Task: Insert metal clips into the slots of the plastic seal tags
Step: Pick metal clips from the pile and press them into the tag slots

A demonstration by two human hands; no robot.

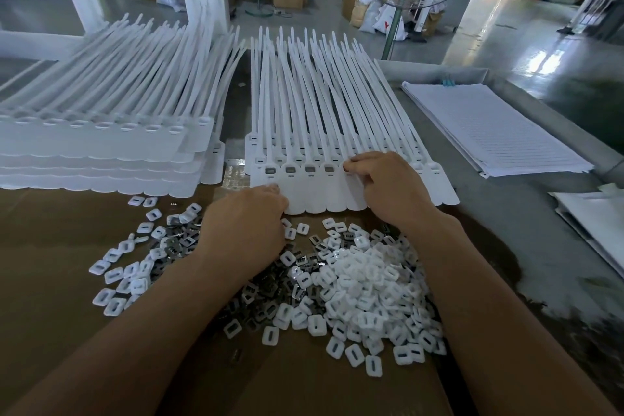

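Work edge: the seal tags (320, 118) are lying in 1 row on the grey table (526, 213), with their flag ends reaching onto the cardboard sheet (50, 246) nearest the person.
Open room: a narrow gap is separating the row from the stacked tags (101, 138) at left. Bare table is lying between the row and the paper stack (489, 125) at right.
Near side: metal clips (250, 294) and white caps (364, 280) are crowding the cardboard just beneath both wrists.
Long axis: each tag is running away from the person, strap tip pointing far, slotted head near.
Slots: the first 4 heads from the left are showing a seated clip.
Right hand (388, 189): the fingertips are bunching onto head 5. What they are pinching cannot be told.
Left hand (250, 223): the fingers are loosely bent, tips resting on the leftmost flag, grasping nothing visible.
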